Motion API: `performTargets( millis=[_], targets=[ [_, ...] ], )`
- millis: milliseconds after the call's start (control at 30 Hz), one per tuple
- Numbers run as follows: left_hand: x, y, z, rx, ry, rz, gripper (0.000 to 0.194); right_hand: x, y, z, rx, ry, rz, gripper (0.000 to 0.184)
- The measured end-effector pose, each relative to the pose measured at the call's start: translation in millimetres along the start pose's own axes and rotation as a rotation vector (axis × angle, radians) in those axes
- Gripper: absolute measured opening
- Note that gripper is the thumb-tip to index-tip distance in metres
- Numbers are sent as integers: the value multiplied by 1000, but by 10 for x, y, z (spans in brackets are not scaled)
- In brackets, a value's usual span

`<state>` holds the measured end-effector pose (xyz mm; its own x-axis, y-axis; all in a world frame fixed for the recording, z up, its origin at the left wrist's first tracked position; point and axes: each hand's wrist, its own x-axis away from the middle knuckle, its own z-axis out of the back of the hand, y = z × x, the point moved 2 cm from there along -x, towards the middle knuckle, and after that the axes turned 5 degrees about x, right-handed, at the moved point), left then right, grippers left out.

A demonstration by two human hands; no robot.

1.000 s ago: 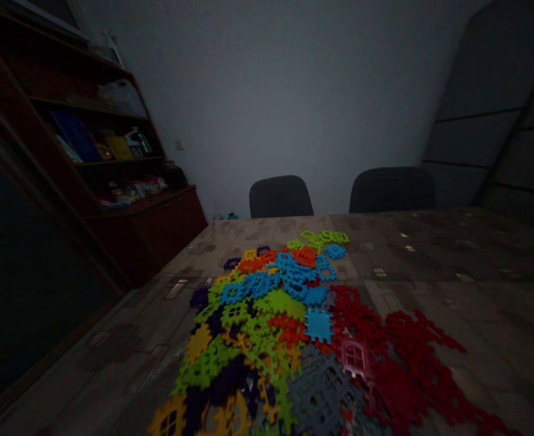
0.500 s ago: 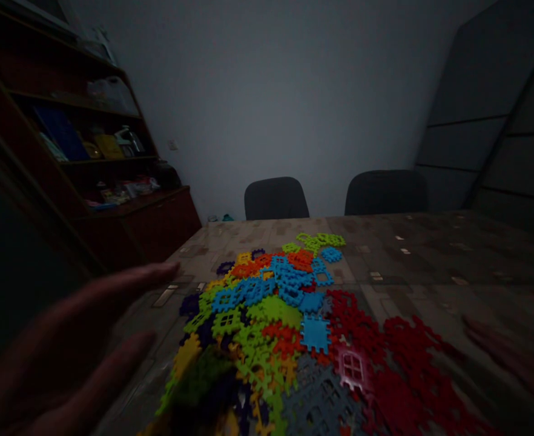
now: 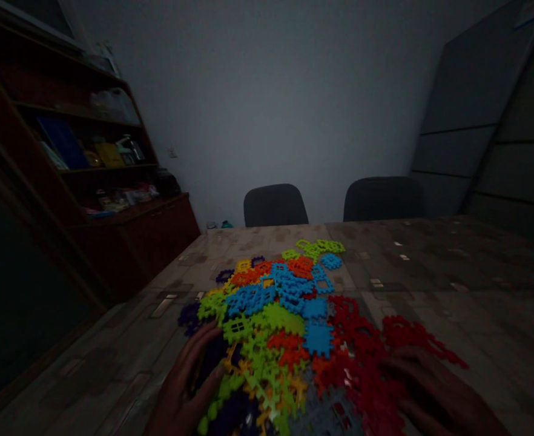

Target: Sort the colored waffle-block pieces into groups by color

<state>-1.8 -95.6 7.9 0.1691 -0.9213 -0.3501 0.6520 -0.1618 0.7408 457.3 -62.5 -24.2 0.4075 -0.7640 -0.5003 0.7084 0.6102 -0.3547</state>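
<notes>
A heap of interlocking plastic building tiles with toothed edges covers the near middle of the table. My left hand (image 3: 189, 378) rests against the heap's left side, beside green tiles (image 3: 237, 327) and dark purple ones. Its thumb and fingers are apart, with no tile gripped. On the right, my right hand (image 3: 435, 387) lies over the red tiles (image 3: 362, 339), its fingers bent and touching them; the thumb stands apart below. Grey tiles (image 3: 328, 412) lie between the hands, low in view. Blue tiles (image 3: 319, 338) and orange tiles (image 3: 289, 348) fill the middle.
The patterned tablecloth (image 3: 430, 260) spreads around the heap. Light green tiles (image 3: 320, 247) lie at its far end. Two dark chairs (image 3: 276, 204) stand behind the table, before a pale wall. A wooden shelf unit (image 3: 131, 212) is at the left, a grey cabinet (image 3: 458, 115) at the right.
Both hands have come inward from the sides onto the heap. Red tiles at the right have been pushed toward the middle. The pink window tile no longer shows.
</notes>
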Motion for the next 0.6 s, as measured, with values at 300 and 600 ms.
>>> performTargets(
  millis=[300,600],
  targets=[
    [-2,284,-261,75,-100,-95,37,-1158,-918,-370,-399,-127,142,25],
    [-45,281,-94,90,-78,-86,35,-2131,-874,-636,-303,-200,279,27]
  ],
)
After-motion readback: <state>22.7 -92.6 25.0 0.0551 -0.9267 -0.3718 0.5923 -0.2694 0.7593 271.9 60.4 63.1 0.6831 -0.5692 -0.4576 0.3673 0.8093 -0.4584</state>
